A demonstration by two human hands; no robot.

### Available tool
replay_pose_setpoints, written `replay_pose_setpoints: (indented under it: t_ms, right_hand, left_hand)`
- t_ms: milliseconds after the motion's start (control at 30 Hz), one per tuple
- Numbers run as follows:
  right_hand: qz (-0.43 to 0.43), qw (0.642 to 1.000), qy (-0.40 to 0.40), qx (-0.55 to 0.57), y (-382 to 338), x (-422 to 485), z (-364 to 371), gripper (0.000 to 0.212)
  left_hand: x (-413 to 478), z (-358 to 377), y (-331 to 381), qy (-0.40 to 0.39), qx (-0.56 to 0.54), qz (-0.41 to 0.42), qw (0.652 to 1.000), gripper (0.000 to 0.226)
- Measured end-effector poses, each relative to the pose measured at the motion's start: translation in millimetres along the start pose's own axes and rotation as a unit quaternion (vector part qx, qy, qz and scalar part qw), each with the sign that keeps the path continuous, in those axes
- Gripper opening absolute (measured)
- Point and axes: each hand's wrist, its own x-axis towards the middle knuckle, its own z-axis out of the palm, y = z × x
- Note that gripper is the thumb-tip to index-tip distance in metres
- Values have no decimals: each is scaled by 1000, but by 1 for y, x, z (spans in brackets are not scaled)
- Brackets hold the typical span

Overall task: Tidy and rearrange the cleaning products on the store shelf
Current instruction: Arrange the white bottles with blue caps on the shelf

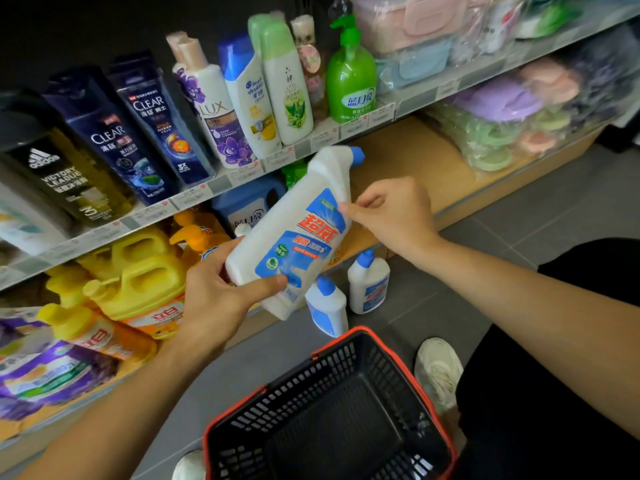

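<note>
A white toilet-cleaner bottle (pixel 298 233) with a blue angled cap and a blue-and-red label is held tilted in front of the shelves. My left hand (pixel 214 292) grips its base, thumb across the label. My right hand (pixel 388 211) pinches its upper side near the neck. Two smaller bottles of the same kind (pixel 327 308) (pixel 369 282) stand on the grey floor below it, by the edge of the bottom shelf.
A black shopping basket with a red rim (pixel 391 355) sits on the floor between my shoes. The upper shelf carries shampoo bottles (pixel 152 123) and a green pump bottle (pixel 351 77). Yellow detergent jugs (pixel 138 275) and a blue jug (pixel 247 206) fill the lower shelf on the left.
</note>
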Motion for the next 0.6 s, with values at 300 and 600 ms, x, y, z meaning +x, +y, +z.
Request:
replay_pose_setpoints:
  t_ms: [300,600]
  right_hand:
    - [-231,892,-365,-132,-11,-5,10,80]
    - [-107,932,-333,92,-1,-8,7,46]
  left_hand:
    - [2,19,26,-82,356,158,918,64]
    - [20,28,28,-97,322,252,908,68]
